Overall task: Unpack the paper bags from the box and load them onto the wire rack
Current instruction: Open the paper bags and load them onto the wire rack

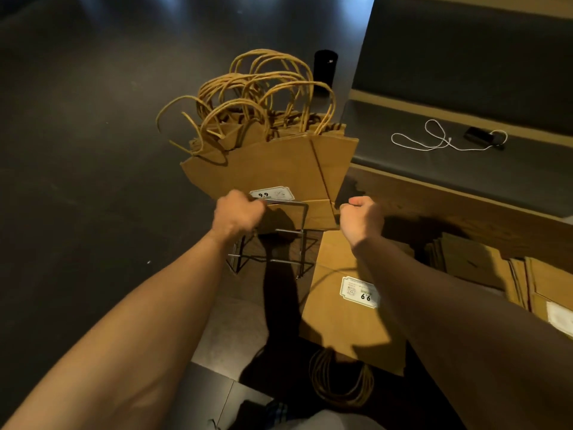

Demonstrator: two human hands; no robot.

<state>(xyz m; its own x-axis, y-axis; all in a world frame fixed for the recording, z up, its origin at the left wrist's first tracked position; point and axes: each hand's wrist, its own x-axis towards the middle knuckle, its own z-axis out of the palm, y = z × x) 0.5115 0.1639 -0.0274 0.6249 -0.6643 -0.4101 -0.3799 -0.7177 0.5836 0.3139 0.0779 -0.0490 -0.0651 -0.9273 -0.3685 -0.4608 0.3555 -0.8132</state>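
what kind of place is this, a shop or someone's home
Probably a shop or cafe, though that is a guess. Brown paper bags with 9.9 price stickers stand in a wire rack on a dark floor, beside a long padded bench like customer seating.

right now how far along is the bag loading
Done: a fanned batch of bags stands in the rack. In hand: the left hand grips the rack's top wire; the right hand is curled beside the bags. Left: a flat stack and more bags to its right.
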